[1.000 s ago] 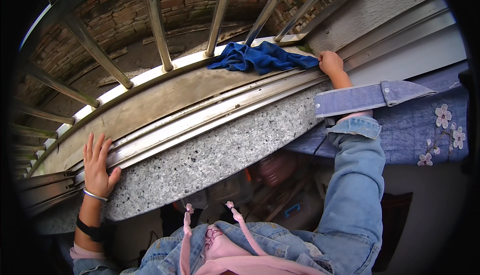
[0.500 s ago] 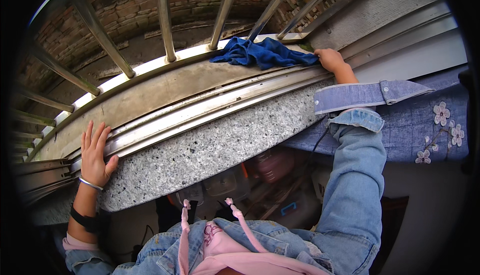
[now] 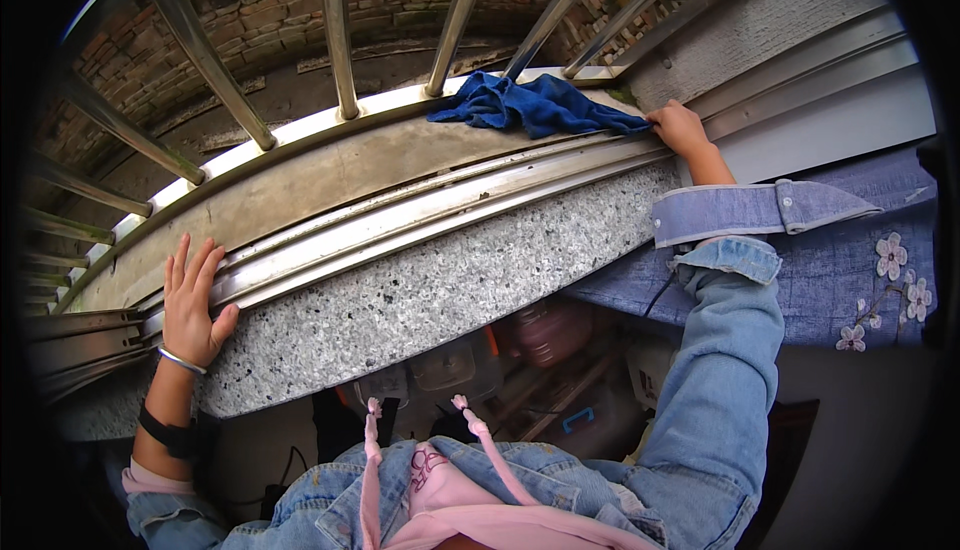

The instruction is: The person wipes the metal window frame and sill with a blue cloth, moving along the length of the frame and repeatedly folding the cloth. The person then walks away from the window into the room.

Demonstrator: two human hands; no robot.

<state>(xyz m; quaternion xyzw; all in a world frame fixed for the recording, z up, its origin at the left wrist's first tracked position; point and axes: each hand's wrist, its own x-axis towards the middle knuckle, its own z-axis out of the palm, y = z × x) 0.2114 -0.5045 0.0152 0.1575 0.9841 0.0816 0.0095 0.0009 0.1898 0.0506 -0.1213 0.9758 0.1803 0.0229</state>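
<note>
A crumpled dark blue cloth (image 3: 535, 107) lies over the outer concrete ledge at the far right of the window. My right hand (image 3: 680, 130) grips its right end, with closed fingers pressed down at the metal window track (image 3: 440, 202). The rest of the cloth trails away to the left, close to the bars. My left hand (image 3: 196, 302) rests flat across the left end of the track and the speckled grey stone sill (image 3: 400, 300). Its fingers are stretched out and hold nothing.
Metal bars (image 3: 338, 40) stand along the ledge's outer edge, with a brick wall (image 3: 270, 10) beyond. A blue curtain (image 3: 830, 260) with embroidered flowers hangs at the right, its tieback (image 3: 740, 212) lying over my right forearm. Clear plastic boxes (image 3: 450, 365) sit below the sill.
My right hand has shifted slightly right, pulling the cloth's end a little with it. The left hand stays in place on the sill.
</note>
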